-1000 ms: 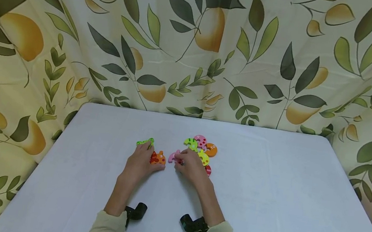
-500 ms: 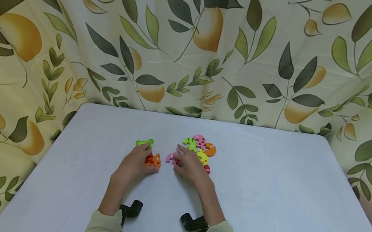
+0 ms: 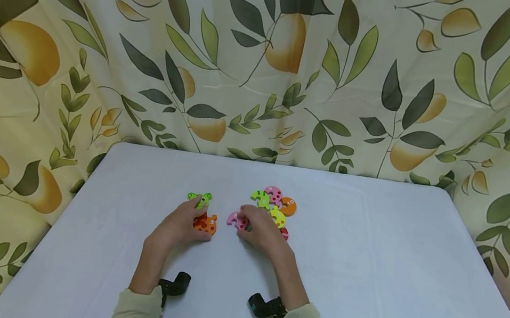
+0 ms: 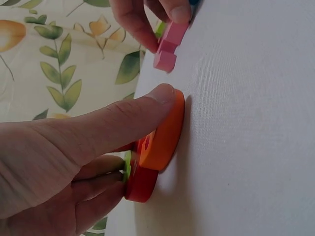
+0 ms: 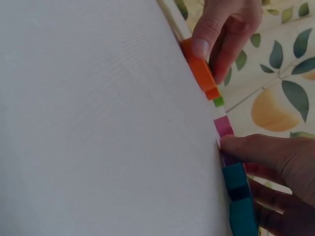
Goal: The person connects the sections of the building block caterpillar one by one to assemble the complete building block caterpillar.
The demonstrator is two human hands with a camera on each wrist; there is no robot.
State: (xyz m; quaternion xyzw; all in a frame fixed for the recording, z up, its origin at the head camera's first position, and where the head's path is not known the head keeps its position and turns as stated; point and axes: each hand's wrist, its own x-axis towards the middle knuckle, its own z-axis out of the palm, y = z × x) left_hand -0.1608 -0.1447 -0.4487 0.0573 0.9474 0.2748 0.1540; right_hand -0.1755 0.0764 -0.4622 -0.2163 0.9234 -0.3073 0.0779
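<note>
My left hand [image 3: 176, 222] holds an orange animal-shaped puzzle piece [image 3: 209, 224] with red spots, thumb along its near edge. A red piece [image 4: 142, 184] touches the orange one under that hand, partly hidden by the fingers. Just beyond the fingertips is a green piece [image 3: 203, 199] with eyes. My right hand [image 3: 264, 229] pinches a pink spotted piece [image 3: 236, 220] between thumb and fingers on the table. In the right wrist view, a teal piece [image 5: 241, 209] lies beside the right thumb, mostly hidden from above. A gap separates the orange and pink pieces.
Behind the right hand lies a cluster with a light green piece [image 3: 259, 199], a pink piece [image 3: 273, 193], an orange round piece [image 3: 288, 206], a yellow piece [image 3: 278, 217] and a red striped piece [image 3: 285, 233]. A fruit-patterned curtain hangs behind the white table [image 3: 367, 260].
My left hand has drawn left and slightly nearer with the orange and red pieces, widening the gap to the pink one. The right index finger, earlier stretched forward, has bent back to the pink piece.
</note>
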